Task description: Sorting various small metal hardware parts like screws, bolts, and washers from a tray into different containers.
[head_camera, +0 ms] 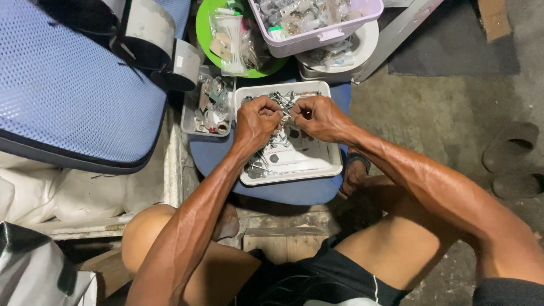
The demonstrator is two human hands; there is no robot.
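Pinching a small metal part (286, 115) over the white tray (331, 164), the left hand (258, 120) and right hand (318, 117) are both clenched; it is best kept above the tray so drops are caught.

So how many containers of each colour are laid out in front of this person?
White tray under both hands: 1
Small grey tray: 1
Green bowl: 1
Pale pink tub: 1
White bowl: 1
Total: 5
The left hand and right hand pinch small metal parts.
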